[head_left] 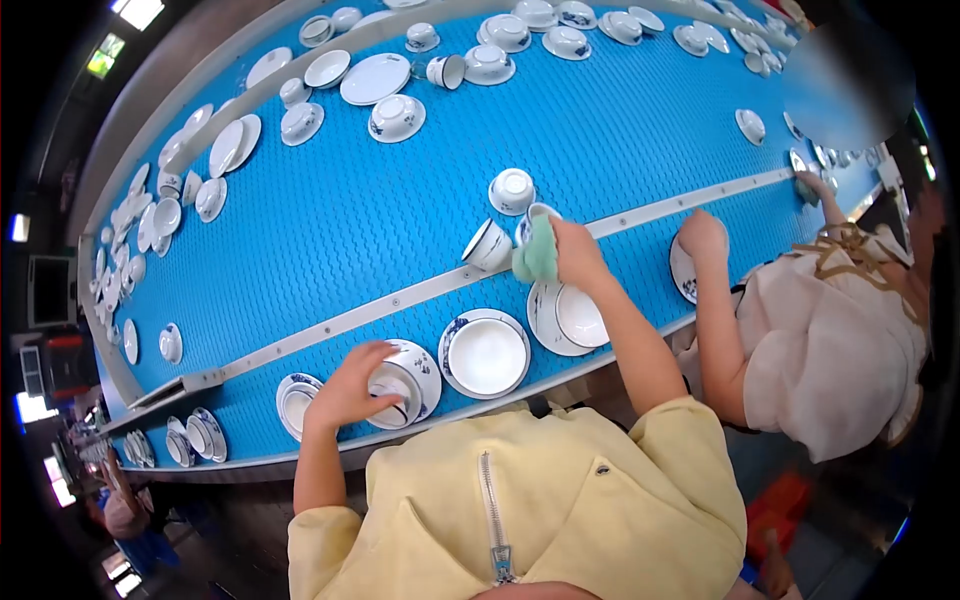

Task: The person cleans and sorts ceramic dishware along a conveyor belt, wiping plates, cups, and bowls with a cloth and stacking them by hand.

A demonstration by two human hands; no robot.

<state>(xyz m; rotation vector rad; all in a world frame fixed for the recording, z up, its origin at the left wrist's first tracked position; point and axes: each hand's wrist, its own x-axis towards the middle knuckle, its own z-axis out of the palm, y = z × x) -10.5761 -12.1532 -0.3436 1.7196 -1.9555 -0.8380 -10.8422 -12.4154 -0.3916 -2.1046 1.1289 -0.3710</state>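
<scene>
My right hand (580, 255) reaches over the metal divider rail and grips a green cloth (537, 254). Right beside it are a small cup (540, 215) and a tilted white cup with a dark rim (488, 246). An upside-down white bowl (513, 192) sits just beyond. My left hand (348, 388) is spread, thumb and fingers apart, at the left side of a bowl (395, 381) standing on a flowered plate (425, 372). Its thumb overlaps the bowl's near part.
Plates with bowls stacked on them, one blue-rimmed plate (461, 383) among them, line the near lane. Beyond the metal rail (380, 298), a wide blue belt (330, 210) carries many scattered dishes. At my right, a co-worker's hand (704, 236) holds a plate (684, 272).
</scene>
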